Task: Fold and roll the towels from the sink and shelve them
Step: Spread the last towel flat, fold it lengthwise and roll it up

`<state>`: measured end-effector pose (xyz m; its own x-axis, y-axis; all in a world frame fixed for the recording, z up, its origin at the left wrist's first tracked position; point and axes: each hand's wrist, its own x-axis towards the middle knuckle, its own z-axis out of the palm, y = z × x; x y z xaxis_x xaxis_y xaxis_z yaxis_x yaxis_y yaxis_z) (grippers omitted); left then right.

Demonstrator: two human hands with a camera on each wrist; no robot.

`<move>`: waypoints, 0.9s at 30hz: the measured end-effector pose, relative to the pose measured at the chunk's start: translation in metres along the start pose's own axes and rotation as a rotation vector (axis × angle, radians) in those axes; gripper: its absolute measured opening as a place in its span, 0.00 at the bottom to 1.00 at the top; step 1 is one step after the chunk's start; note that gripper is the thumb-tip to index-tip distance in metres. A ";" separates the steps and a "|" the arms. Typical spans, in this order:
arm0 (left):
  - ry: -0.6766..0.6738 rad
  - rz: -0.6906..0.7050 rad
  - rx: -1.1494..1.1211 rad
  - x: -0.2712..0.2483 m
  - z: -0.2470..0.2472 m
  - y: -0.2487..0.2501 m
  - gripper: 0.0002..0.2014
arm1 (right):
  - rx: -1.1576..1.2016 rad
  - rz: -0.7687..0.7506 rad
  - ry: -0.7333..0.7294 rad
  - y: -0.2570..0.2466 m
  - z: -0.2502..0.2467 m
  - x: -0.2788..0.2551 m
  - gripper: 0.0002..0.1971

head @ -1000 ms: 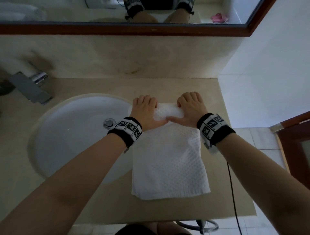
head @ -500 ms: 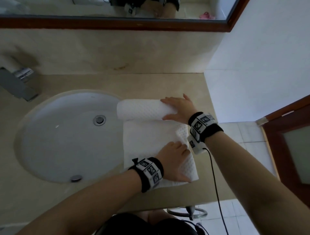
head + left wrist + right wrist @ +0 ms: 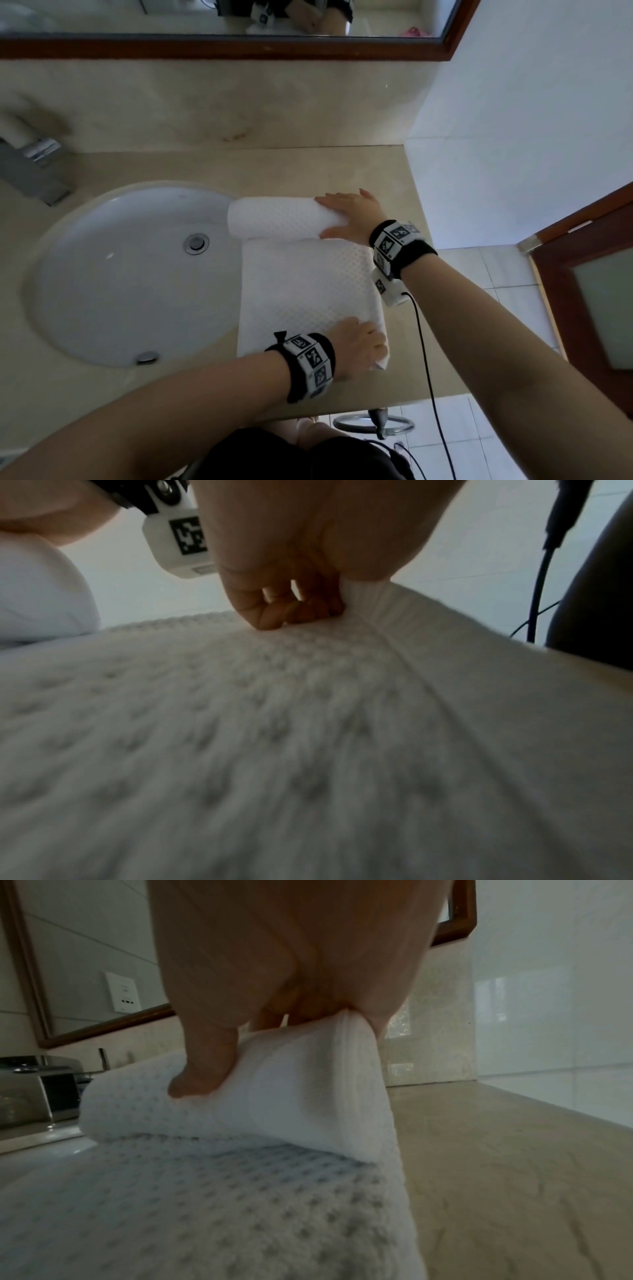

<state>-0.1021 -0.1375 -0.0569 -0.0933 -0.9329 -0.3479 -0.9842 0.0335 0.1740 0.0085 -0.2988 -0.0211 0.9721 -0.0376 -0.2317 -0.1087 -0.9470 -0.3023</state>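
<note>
A white waffle-weave towel (image 3: 301, 284) lies on the beige counter (image 3: 308, 164), right of the sink. Its far end is wound into a roll (image 3: 274, 219) whose left end overhangs the basin. My right hand (image 3: 349, 216) grips the roll's right end, fingers over the top and thumb on the near side. In the right wrist view the thumb presses into the roll (image 3: 274, 1102). My left hand (image 3: 363, 346) holds the towel's near right corner. The left wrist view shows its curled fingers (image 3: 274, 615) pinching the towel's edge (image 3: 369, 596) against the thumb.
The round white sink basin (image 3: 113, 291) with its drain (image 3: 196, 243) lies left of the towel. A chrome faucet (image 3: 30, 164) stands at far left, with a wood-framed mirror (image 3: 205, 46) above. A black cable (image 3: 424, 359) hangs off the counter's right front. A wooden door (image 3: 589, 274) is at right.
My left hand left the roll and came back to the towel's near right corner, which it now pinches. The roll has grown thicker. My right hand stays on the roll's right end.
</note>
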 end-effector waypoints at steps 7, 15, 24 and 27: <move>0.231 0.019 -0.289 -0.005 -0.004 -0.011 0.18 | -0.022 -0.016 0.013 0.001 0.003 -0.004 0.38; -0.045 -0.118 -0.054 -0.016 0.026 -0.027 0.39 | -0.003 -0.005 -0.006 -0.002 -0.001 -0.006 0.37; 0.671 -0.646 -0.330 -0.045 -0.060 -0.137 0.18 | -0.001 0.040 0.000 -0.004 -0.002 0.004 0.42; 0.548 -0.817 -0.380 -0.057 -0.083 -0.190 0.29 | 0.005 0.085 -0.068 -0.003 -0.009 0.009 0.39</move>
<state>0.1031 -0.1202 0.0062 0.7508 -0.6592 -0.0421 -0.5968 -0.7043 0.3845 0.0190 -0.2993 -0.0140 0.9429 -0.0956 -0.3190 -0.1913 -0.9396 -0.2837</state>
